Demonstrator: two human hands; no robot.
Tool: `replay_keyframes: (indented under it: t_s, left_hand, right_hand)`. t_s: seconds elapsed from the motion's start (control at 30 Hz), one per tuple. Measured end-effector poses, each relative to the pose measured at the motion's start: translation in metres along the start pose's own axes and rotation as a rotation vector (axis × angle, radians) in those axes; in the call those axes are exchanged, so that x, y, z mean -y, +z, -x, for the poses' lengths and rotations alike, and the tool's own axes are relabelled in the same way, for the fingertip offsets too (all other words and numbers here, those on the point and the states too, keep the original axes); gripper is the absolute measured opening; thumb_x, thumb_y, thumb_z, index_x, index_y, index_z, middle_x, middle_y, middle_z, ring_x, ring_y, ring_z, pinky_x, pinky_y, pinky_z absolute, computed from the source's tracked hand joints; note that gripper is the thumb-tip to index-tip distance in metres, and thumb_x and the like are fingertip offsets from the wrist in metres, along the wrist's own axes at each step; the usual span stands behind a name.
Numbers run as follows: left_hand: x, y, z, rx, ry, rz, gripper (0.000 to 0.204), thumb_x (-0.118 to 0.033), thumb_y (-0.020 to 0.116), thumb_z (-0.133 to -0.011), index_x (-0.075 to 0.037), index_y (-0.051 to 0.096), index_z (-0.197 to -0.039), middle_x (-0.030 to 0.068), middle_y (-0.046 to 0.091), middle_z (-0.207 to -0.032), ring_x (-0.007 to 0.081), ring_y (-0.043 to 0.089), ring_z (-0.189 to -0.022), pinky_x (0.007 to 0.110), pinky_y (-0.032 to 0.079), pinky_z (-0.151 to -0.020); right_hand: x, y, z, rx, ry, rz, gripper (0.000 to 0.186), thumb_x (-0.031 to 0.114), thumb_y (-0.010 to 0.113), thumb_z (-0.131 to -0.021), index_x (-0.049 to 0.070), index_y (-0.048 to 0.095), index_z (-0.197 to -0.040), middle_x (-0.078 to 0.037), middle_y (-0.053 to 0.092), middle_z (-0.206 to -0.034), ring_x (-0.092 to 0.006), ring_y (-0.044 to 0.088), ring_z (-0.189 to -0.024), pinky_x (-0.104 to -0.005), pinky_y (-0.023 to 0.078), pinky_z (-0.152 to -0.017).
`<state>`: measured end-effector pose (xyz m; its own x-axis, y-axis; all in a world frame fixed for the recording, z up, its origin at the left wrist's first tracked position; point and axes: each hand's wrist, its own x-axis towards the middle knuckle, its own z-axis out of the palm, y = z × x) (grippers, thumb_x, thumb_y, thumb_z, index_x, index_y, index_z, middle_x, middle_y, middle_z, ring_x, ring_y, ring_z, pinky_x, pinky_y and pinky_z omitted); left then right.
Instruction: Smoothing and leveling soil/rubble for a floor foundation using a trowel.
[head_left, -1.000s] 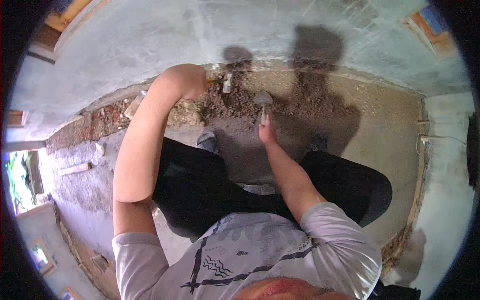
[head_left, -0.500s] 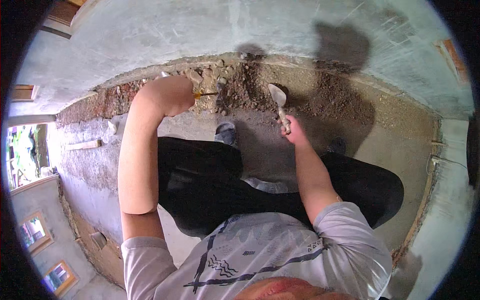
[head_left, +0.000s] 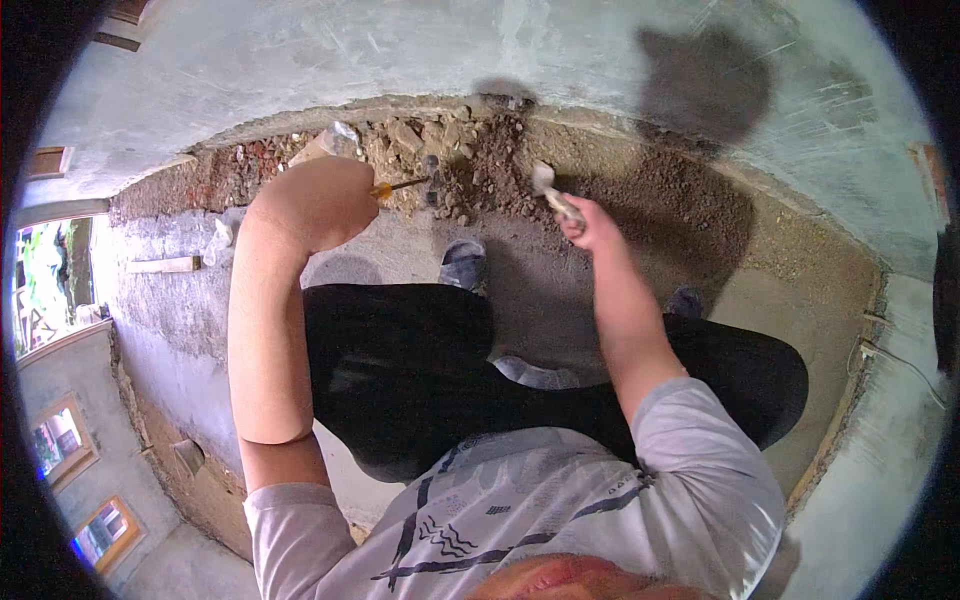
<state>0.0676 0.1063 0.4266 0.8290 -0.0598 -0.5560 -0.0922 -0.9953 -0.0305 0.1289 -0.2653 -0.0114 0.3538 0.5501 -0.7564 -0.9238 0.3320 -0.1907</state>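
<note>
My left hand (head_left: 325,203) is closed around the yellow handle of a hammer (head_left: 407,184). The hammer's thin dark shaft points right, and its head lies against the stones and loose soil (head_left: 488,165) along the wall's foot. Farther right, my right hand (head_left: 590,225) grips the handle of a small trowel (head_left: 543,178). The trowel's pale blade points away from me and touches or hovers just over the soil; its handle is slightly blurred. Rubble (head_left: 408,138) lies beyond the hammer head, and reddish brick bits (head_left: 230,172) extend to the left.
A grey plastered wall (head_left: 420,60) rises beyond the dug strip. My feet in grey slippers (head_left: 464,266) stand close to the soil. On the left floor lie a wooden-looking strip (head_left: 165,265) and a crumpled pale item (head_left: 218,240). A clear-and-tan bag (head_left: 330,142) rests beyond my left hand.
My right hand has shifted slightly up and left, and the trowel blade has swung left to the soil between both hands. My left hand has moved slightly left and down with the hammer.
</note>
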Motion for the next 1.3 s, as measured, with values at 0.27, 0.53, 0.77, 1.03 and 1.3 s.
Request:
replay_keyframes:
  t_s: [0.27, 0.53, 0.77, 1.03, 1.3]
  left_hand:
    - [-0.012, -0.009, -0.019, 0.030, 0.068, -0.073, 0.023, -0.010, 0.056, -0.084, 0.005, 0.073, -0.089, 0.0266, 0.071, -0.095, 0.0406, 0.071, -0.093, 0.049, 0.056, -0.082]
    - [-0.023, -0.008, -0.055, 0.105, 0.256, -0.196, 0.024, -0.013, 0.058, -0.082, 0.004, 0.073, -0.091, 0.0278, 0.070, -0.095, 0.0433, 0.070, -0.092, 0.051, 0.056, -0.081]
    - [-0.044, 0.000, -0.083, 0.091, 0.399, -0.353, 0.020, -0.016, 0.062, -0.086, -0.002, 0.074, -0.093, 0.0209, 0.071, -0.095, 0.0358, 0.068, -0.097, 0.045, 0.055, -0.081]
    - [-0.092, -0.009, -0.076, 0.186, 0.277, -0.343, 0.027, -0.014, 0.056, -0.085, 0.004, 0.073, -0.096, 0.0282, 0.070, -0.101, 0.0424, 0.069, -0.099, 0.049, 0.056, -0.085]
    - [-0.062, -0.008, -0.061, 0.135, 0.195, -0.240, 0.024, -0.019, 0.060, -0.089, 0.001, 0.072, -0.088, 0.0235, 0.071, -0.093, 0.0401, 0.069, -0.093, 0.051, 0.053, -0.078]
  right_hand:
    - [-0.035, 0.006, -0.022, 0.074, 0.023, -0.265, 0.036, 0.041, 0.062, -0.100, 0.011, 0.051, -0.119, -0.005, 0.056, -0.077, -0.0075, 0.044, -0.048, -0.0220, 0.030, -0.042]
    - [-0.059, -0.033, 0.038, 0.226, -0.132, -0.309, 0.047, 0.044, 0.064, -0.098, 0.009, 0.053, -0.127, -0.004, 0.054, -0.075, -0.0095, 0.045, -0.048, -0.0256, 0.032, -0.044]
    - [-0.074, -0.079, 0.078, 0.207, -0.377, -0.523, 0.042, 0.048, 0.063, -0.098, 0.014, 0.057, -0.121, -0.002, 0.058, -0.076, -0.0074, 0.044, -0.046, -0.0239, 0.034, -0.044]
    - [-0.044, -0.042, 0.089, 0.024, -0.338, -0.064, 0.033, 0.040, 0.067, -0.097, 0.010, 0.060, -0.109, -0.006, 0.065, -0.076, -0.0127, 0.055, -0.051, -0.0275, 0.040, -0.043]
    - [0.030, -0.040, 0.139, -0.168, -0.130, 0.718, 0.030, 0.033, 0.064, -0.099, 0.004, 0.066, -0.105, -0.004, 0.067, -0.076, -0.0087, 0.050, -0.043, -0.0263, 0.037, -0.037]
